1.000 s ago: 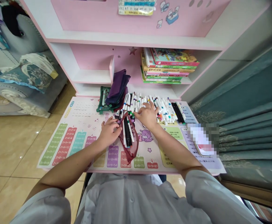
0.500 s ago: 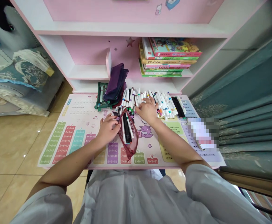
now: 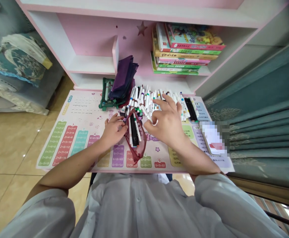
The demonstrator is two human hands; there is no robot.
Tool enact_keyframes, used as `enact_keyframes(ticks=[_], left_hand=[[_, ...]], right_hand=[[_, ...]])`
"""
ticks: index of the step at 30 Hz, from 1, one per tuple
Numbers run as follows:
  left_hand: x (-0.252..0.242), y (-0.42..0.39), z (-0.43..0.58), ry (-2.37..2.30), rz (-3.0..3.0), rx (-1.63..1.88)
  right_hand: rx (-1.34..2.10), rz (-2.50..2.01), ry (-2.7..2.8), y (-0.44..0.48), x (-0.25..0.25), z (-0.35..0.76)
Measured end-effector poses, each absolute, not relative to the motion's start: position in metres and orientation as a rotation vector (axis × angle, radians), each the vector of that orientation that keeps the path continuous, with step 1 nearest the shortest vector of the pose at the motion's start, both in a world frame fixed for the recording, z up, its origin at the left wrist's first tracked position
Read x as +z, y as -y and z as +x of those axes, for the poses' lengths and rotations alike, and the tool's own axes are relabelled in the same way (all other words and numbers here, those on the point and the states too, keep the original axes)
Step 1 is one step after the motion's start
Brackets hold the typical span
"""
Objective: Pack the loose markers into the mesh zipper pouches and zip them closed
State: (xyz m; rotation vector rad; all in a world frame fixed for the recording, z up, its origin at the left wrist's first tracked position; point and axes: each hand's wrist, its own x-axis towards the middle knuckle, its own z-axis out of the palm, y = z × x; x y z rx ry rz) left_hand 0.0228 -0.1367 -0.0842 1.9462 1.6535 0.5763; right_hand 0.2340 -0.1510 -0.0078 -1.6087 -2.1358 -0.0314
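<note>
A dark red mesh pencil pouch lies gaping on the desk, with several black and white markers inside. My left hand holds the pouch's left edge between thumb and fingers. Just right of the pouch, my right hand pinches a white marker between thumb and index finger, its other fingers raised. Behind both hands spreads a pile of white markers, partly hidden by my right hand. Black markers lie side by side at the pile's right end.
Purple mesh pouches are stacked at the back, beside a green mesh pouch with markers in it. Books are piled on the shelf. A phone lies at the desk's right edge, near a curtain.
My right hand has lifted off the pile and come nearer with a white marker pinched in it. My left hand stays at the pouch. The view has tilted down a little.
</note>
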Motion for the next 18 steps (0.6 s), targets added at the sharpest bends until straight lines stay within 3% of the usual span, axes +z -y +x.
enact_keyframes(ticks=[6, 18], left_hand=[[-0.081, 0.138, 0.023, -1.637, 1.939, 0.579], [-0.083, 0.139, 0.022, -1.631, 1.937, 0.59]], right_hand=[[0.068, -1.463, 2.424, 0.185, 0.003, 0.228], [-0.134, -1.527, 2.462, 0.195, -0.008, 0.219]])
